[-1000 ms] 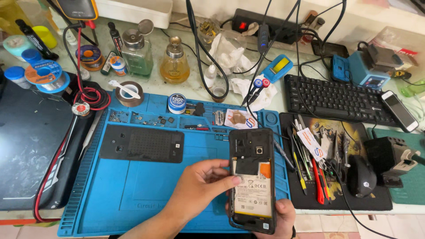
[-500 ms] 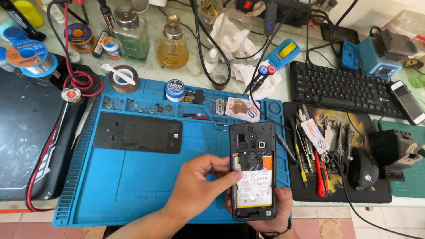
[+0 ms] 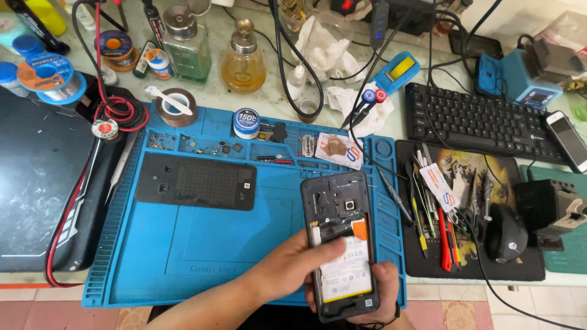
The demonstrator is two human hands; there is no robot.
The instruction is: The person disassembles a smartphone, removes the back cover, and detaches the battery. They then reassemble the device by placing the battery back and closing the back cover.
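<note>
Holding the opened phone (image 3: 341, 244) over the near edge of the blue repair mat (image 3: 183, 244), the right hand (image 3: 373, 299) cupped it from below, fingers curled round the lower end. The left hand (image 3: 293, 269) came in from the side, its thumb and fingertips (image 3: 333, 243) pinched narrow on the phone's left edge, right where the white battery (image 3: 345, 269) met the bare board above it.

What I reckoned could go wrong: the phone was in the air and not resting on the mat, so a slip would drop it onto the mat edge or off the table. Fingertips that close to the battery top could also nick or bend it, or snag a flex cable near the orange tab (image 3: 361, 229), if they pressed hard.

Stuff around: the black back cover (image 3: 195, 181) lay well beyond the left fingertips, flat on the mat. Just past the phone's top end sat a small card (image 3: 338, 150), and beyond that the red and blue probe leads (image 3: 372, 98). To the right of the fingers, a heap of tweezers and screwdrivers (image 3: 437, 208) crowded the dark pad, then a mouse (image 3: 504, 232). Nothing stood directly between the hands and the mat.
</note>
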